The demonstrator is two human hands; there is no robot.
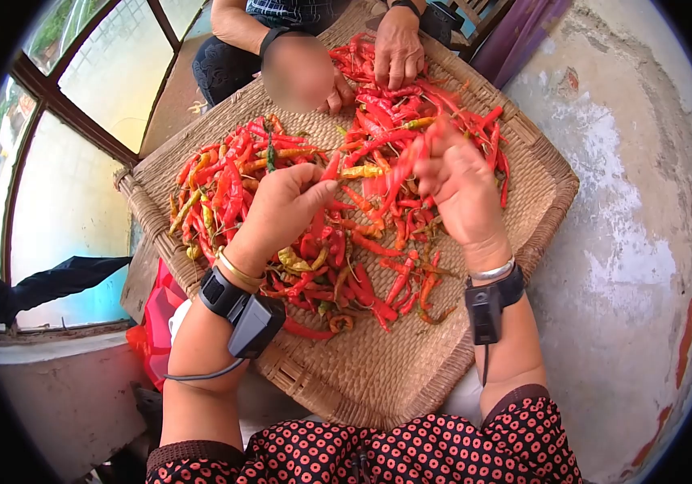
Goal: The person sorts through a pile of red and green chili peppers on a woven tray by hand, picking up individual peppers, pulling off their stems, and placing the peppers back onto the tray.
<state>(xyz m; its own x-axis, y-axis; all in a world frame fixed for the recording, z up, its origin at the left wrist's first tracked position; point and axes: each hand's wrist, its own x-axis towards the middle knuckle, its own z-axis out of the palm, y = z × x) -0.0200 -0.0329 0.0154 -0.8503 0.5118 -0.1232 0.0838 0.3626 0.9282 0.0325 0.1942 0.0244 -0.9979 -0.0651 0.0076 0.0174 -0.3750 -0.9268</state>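
My left hand (288,206) is closed over the middle of the chili heap, thumb against the fingers, with a red chili pepper (331,166) sticking up from the pinch. A dark green chili (271,152) stands out just beyond its knuckles. To the right, my right hand (465,189) is raised, its fingers blurred by motion and curled around a red chili pepper (405,167). Red, orange and yellowish chilies (229,189) lie in a large pile on the square woven tray (378,367). Some curled ones (435,310) are spread toward me.
Across the tray, another person's hand (400,48) rests on the far chilies, and their other hand (334,89) is partly blurred out. Framed windows (80,202) stand at the left, a worn wall (620,210) at the right. A red bag (160,331) is by the tray's left edge.
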